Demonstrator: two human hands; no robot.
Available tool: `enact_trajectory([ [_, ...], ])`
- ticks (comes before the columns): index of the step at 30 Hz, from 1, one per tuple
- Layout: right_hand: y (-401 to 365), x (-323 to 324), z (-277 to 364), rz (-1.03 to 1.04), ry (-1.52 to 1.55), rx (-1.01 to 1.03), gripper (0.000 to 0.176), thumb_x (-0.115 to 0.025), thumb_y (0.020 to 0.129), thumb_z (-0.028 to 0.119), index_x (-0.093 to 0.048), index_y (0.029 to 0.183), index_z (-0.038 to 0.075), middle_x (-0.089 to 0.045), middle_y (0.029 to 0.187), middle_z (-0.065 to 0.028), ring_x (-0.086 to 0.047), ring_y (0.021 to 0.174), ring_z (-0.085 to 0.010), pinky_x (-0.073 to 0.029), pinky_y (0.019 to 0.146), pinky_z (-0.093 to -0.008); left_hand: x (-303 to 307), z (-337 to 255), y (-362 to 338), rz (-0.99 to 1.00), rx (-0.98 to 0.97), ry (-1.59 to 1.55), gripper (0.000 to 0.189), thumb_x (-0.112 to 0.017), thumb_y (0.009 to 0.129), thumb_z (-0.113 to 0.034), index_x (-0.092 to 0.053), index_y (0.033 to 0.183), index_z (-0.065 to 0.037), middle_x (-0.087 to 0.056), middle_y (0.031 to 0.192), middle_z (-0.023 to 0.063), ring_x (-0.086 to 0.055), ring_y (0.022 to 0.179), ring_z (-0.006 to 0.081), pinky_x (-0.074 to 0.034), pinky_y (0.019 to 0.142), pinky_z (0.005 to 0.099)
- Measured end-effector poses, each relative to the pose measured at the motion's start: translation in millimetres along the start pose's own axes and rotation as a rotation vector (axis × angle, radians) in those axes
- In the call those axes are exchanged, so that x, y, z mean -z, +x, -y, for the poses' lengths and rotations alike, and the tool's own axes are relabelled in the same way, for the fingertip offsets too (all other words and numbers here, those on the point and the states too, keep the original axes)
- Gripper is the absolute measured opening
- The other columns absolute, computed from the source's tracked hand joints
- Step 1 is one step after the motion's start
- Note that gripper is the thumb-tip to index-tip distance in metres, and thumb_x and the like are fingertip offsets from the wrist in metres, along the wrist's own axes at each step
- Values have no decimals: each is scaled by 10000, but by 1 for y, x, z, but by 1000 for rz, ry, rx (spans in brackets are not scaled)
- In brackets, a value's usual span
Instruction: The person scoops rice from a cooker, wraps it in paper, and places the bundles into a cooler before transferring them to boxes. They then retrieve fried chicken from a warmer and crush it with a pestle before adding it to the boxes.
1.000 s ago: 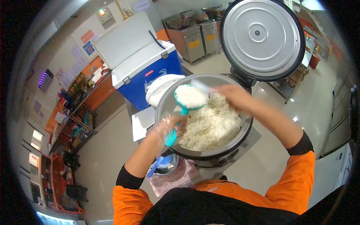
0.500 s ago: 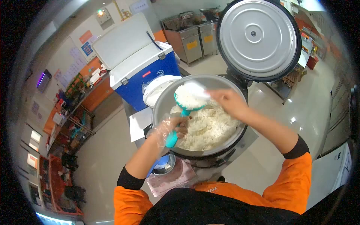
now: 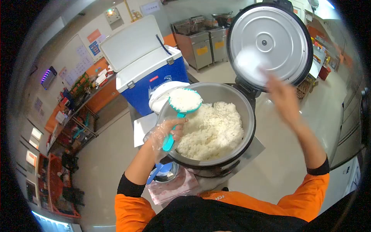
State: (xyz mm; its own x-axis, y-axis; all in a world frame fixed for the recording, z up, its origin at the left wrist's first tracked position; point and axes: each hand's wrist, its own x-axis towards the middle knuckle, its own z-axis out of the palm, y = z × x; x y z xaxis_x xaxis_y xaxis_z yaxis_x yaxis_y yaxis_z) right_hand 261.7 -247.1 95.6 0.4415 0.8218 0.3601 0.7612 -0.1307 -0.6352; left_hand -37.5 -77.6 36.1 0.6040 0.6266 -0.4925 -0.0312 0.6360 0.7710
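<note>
Gloved in clear plastic, my left hand [image 3: 169, 131] grips the handle of a teal scoop [image 3: 180, 115], its round head heaped with white rice [image 3: 185, 99]. The scoop is over the left side of a large round cooker pot [image 3: 248, 116], which holds a mass of cooked rice [image 3: 216, 133]. My right hand [image 3: 282, 96] is raised to the right of the pot, in front of the open lid [image 3: 284, 34], and is smeared by motion. From its fingers extends a blurred white flat thing [image 3: 251, 63], perhaps a paddle.
Behind the pot are a white container [image 3: 164, 94] and a blue cooler [image 3: 154, 83] with its lid up. A metal bowl [image 3: 170, 174] with a blue utensil sits on a patterned cloth [image 3: 177, 188] at front left. Fryers [image 3: 201, 50] stand farther back.
My right hand has swung up and right, away from the scoop, with the white thing. My left hand and the loaded scoop have shifted slightly left and up.
</note>
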Motion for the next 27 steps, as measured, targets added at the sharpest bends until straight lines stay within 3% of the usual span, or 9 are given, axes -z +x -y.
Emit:
enact_trajectory([
  [3, 58, 81, -23, -828, -311, 204, 350, -416, 953, 297, -555, 1253, 182, -618, 1085, -158, -578, 1023, -288, -431, 889, -379, -4, 0, -3, 36, 18, 31, 186, -590, 833, -121, -532, 964, -1, -428, 639, -23, -353, 435, 35, -288, 347, 175],
  [5, 115, 156, -80, -929, -584, 68, 436, -450, 901, 452, -573, 1233, 198, -606, 1089, -185, -586, 996, -347, -448, 861, -433, -12, 2, -9, 42, 1, 20, 195, -583, 834, -123, -528, 980, -7, -415, 634, -24, -347, 433, 35, -282, 341, 178],
  [8, 169, 204, -152, -512, -530, -163, 609, -474, 845, 562, -428, 1359, 238, -513, 1265, -187, -536, 1115, -335, -406, 945, -427, -8, 8, -8, 121, 17, -17, 210, -583, 838, -129, -524, 994, -2, -394, 630, -23, -349, 440, 34, -287, 345, 175],
  [10, 175, 196, -148, -319, -186, -234, 722, -475, 829, 607, -349, 1406, 191, -483, 1316, -166, -499, 1171, -300, -360, 1000, -392, -9, 11, -12, 119, 16, -31, 231, -583, 838, -131, -515, 1010, 5, -396, 634, -23, -353, 446, 32, -291, 350, 171],
  [12, 172, 162, -122, -326, 472, -132, 805, -479, 826, 630, -367, 1382, 58, -496, 1304, -130, -475, 1178, -243, -313, 1030, -332, -10, 12, -18, 121, -6, -59, 247, -583, 838, -129, -505, 1025, 12, -398, 636, -24, -356, 451, 29, -295, 354, 166],
  [18, 193, 158, -125, -477, 400, 130, 638, -530, 812, 585, -576, 1237, 110, -638, 1066, -120, -618, 910, -199, -459, 835, -291, 0, 15, -47, 70, -61, -159, 261, -580, 842, -137, -497, 1036, 17, -409, 640, -32, -355, 451, 12, -302, 356, 158],
  [21, 181, 167, -86, -412, 188, 16, 647, -528, 796, 608, -582, 1238, 138, -647, 1046, -123, -622, 914, -191, -461, 829, -301, 8, 6, -71, 67, -147, -135, 260, -577, 842, -146, -508, 1027, 22, -412, 640, -35, -348, 435, 11, -287, 349, 153],
  [25, 145, 146, -6, -387, -92, 140, 625, -658, 696, 568, -661, 1088, 82, -639, 1055, -145, -647, 827, -218, -494, 765, -336, 48, -4, -92, 89, -216, -207, 343, -475, 914, -202, -437, 1147, 48, -397, 646, -2, -333, 405, 12, -287, 300, 150],
  [27, 117, 121, 34, -455, -301, 275, 651, -653, 725, 564, -658, 982, -35, -610, 1071, -164, -601, 894, -188, -443, 802, -273, 72, -6, -107, 122, -251, -268, 379, -449, 924, -213, -410, 1172, 70, -392, 671, 6, -345, 424, 21, -309, 319, 154],
])
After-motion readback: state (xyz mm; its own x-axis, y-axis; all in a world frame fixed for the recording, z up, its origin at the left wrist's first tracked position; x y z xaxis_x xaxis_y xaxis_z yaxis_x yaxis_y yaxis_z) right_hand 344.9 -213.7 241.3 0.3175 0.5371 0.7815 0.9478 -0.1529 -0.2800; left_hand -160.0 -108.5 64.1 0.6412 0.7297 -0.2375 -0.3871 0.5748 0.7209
